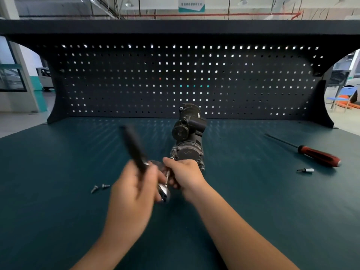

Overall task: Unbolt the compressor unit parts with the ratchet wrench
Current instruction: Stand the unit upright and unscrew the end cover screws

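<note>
**A:** What's lying around you on the surface [58, 152]?

**B:** Off to my right is a screwdriver [311, 152] with a red and black handle, its blade pointing to the back left. Near it, closer to me, is a small silver bit [305, 170]. On my left two loose bolts [100, 187] lie side by side. A dark pegboard [175, 80] with square holes stands along the back edge.

**A:** Anything in the way?

**B:** Only my own hands. They cover the near end of the compressor [188, 137], so the bolt I'm on is mostly hidden.

**A:** How does the compressor look?

**B:** It lies mid-surface, lengthwise away from me. It's dark grey, with a cast housing nearest me and rounded, capped bodies further back. Small bolt heads show at the housing's near right corner.

**A:** And your hands?

**B:** The fingers [150, 172] of my left hand [134, 184] are wrapped tight round the lower end of the black handle of the ratchet wrench [134, 147]. The handle sticks up and away to the left, blurred, with its chrome head just below that hand. My right hand [185, 172] has its fingers [169, 162] curled round the thin bright shaft [168, 175], which runs from the head to the compressor's near left corner.

**A:** Any writing?

**B:** There are raised letters on the housing, too blurred to read. A white and teal sign [191, 5] hangs overhead, and its characters are too small to make out.
</note>
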Motion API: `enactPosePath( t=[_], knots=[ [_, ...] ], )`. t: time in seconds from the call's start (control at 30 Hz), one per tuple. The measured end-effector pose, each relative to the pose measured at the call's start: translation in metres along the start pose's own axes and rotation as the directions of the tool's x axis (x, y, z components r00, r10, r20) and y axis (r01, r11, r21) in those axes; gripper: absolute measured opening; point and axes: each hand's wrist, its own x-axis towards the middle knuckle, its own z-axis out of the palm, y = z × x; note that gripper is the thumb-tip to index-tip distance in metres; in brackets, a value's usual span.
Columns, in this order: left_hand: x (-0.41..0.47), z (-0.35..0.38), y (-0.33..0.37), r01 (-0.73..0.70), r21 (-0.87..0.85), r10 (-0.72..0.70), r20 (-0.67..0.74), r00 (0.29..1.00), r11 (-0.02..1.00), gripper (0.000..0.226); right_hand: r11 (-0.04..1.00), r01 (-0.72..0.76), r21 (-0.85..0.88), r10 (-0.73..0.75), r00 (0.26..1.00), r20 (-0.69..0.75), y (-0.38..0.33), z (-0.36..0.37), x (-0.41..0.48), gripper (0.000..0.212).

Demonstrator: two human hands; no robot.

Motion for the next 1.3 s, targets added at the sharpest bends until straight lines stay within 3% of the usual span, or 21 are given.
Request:
enactPosePath(
  t=[0.03, 0.1, 0.17, 0.27, 0.33, 0.43, 0.5, 0.53, 0.6, 0.67, 0.7, 0.77, 0.8, 0.87, 0.97, 1.03, 1.07, 1.1, 1.17, 1.23, 1.3],
  knots=[
    [0.004, -0.003, 0.0, 0.177, -0.263, -0.202, -0.071, 0.977, 0.948, 0.02, 0.998, -0.026, 0.065, 0.025, 1.0, 0.008, -0.001, 0.001, 0.001, 0.036],
    [0.014, -0.009, -0.004, 0.332, -0.664, -0.492, -0.063, 0.868, 0.67, 0.022, 0.97, -0.095, 0.223, 0.088, 0.995, 0.041, -0.005, 0.003, 0.001, 0.031],
    [0.02, -0.014, -0.006, 0.357, -0.724, -0.541, -0.027, 0.841, 0.591, 0.022, 0.942, -0.143, 0.303, 0.127, 0.989, 0.072, -0.006, 0.004, 0.0, 0.028],
    [0.021, -0.014, 0.001, 0.297, -0.387, -0.314, 0.02, 0.949, 0.873, 0.017, 0.96, -0.143, 0.242, 0.131, 0.989, 0.066, -0.007, 0.002, -0.002, 0.027],
    [0.02, -0.013, 0.004, 0.009, 0.019, -0.012, 0.142, 0.99, 1.0, 0.012, 0.976, -0.113, 0.186, 0.108, 0.993, 0.037, -0.004, 0.0, -0.001, 0.028],
    [0.018, -0.01, 0.006, -0.52, 0.399, 0.293, 0.504, 0.812, 0.755, 0.021, 0.976, -0.016, 0.217, 0.015, 1.0, 0.005, 0.003, -0.003, 0.001, 0.032],
    [0.015, -0.011, 0.003, -0.688, 0.465, 0.355, 0.616, 0.704, 0.557, 0.027, 0.975, 0.017, 0.222, -0.023, 0.999, 0.025, 0.004, -0.001, 0.0, 0.022],
    [0.014, -0.013, 0.0, -0.69, 0.491, 0.368, 0.6, 0.71, 0.531, 0.028, 0.975, 0.016, 0.222, -0.023, 0.999, 0.03, 0.004, 0.001, 0.0, 0.02],
    [0.01, -0.02, -0.008, -0.523, 0.577, 0.294, 0.447, 0.845, 0.627, 0.03, 0.981, 0.001, 0.192, -0.001, 1.0, 0.003, 0.005, 0.005, 0.001, 0.031],
    [0.006, -0.025, -0.013, -0.162, 0.608, 0.027, 0.225, 0.974, 0.778, 0.042, 0.99, -0.027, 0.14, 0.028, 1.0, 0.0, 0.003, 0.009, 0.002, 0.03],
    [0.006, -0.027, -0.015, 0.061, 0.515, -0.152, 0.137, 0.979, 0.855, 0.048, 0.989, -0.041, 0.14, 0.04, 0.999, 0.007, 0.002, 0.01, 0.001, 0.029],
    [0.012, -0.03, -0.019, 0.539, 0.064, -0.542, 0.13, 0.83, 0.84, 0.049, 0.98, -0.06, 0.187, 0.057, 0.998, 0.021, 0.002, 0.008, 0.002, 0.029],
    [0.014, -0.03, -0.02, 0.667, -0.13, -0.641, 0.194, 0.743, 0.734, 0.048, 0.973, -0.072, 0.221, 0.067, 0.997, 0.031, 0.002, 0.007, 0.003, 0.03],
    [0.012, -0.026, -0.018, 0.724, -0.297, -0.681, 0.25, 0.689, 0.623, 0.038, 0.961, -0.093, 0.26, 0.081, 0.995, 0.055, 0.0, 0.005, 0.003, 0.03],
    [0.007, -0.018, -0.016, 0.644, -0.234, -0.607, 0.215, 0.765, 0.729, 0.018, 0.969, -0.107, 0.223, 0.095, 0.993, 0.063, 0.0, 0.004, 0.003, 0.029],
    [0.006, -0.016, -0.014, 0.441, 0.107, -0.454, 0.168, 0.875, 0.891, 0.02, 0.983, -0.099, 0.153, 0.095, 0.995, 0.032, 0.001, 0.004, 0.003, 0.031],
    [0.005, -0.016, -0.015, 0.237, 0.374, -0.327, 0.2, 0.923, 0.896, 0.025, 0.99, -0.081, 0.114, 0.08, 0.997, 0.01, 0.003, 0.004, 0.004, 0.033],
    [0.003, -0.015, -0.017, 0.009, 0.605, -0.228, 0.285, 0.931, 0.796, 0.03, 0.996, -0.053, 0.075, 0.054, 0.999, -0.011, 0.004, 0.005, 0.005, 0.036],
    [-0.003, -0.011, -0.02, -0.28, 0.773, -0.154, 0.435, 0.887, 0.569, 0.039, 0.999, 0.004, -0.039, -0.006, 0.999, -0.04, 0.009, 0.007, 0.008, 0.039],
    [-0.005, -0.006, -0.026, -0.314, 0.805, -0.191, 0.458, 0.868, 0.503, 0.041, 0.994, 0.015, -0.108, -0.019, 0.999, -0.035, 0.01, 0.008, 0.008, 0.041],
    [-0.003, -0.006, -0.027, -0.111, 0.715, -0.198, 0.334, 0.922, 0.69, 0.02, 0.998, 0.006, -0.057, -0.007, 1.0, -0.006, 0.008, 0.008, 0.008, 0.036]
  ],
)
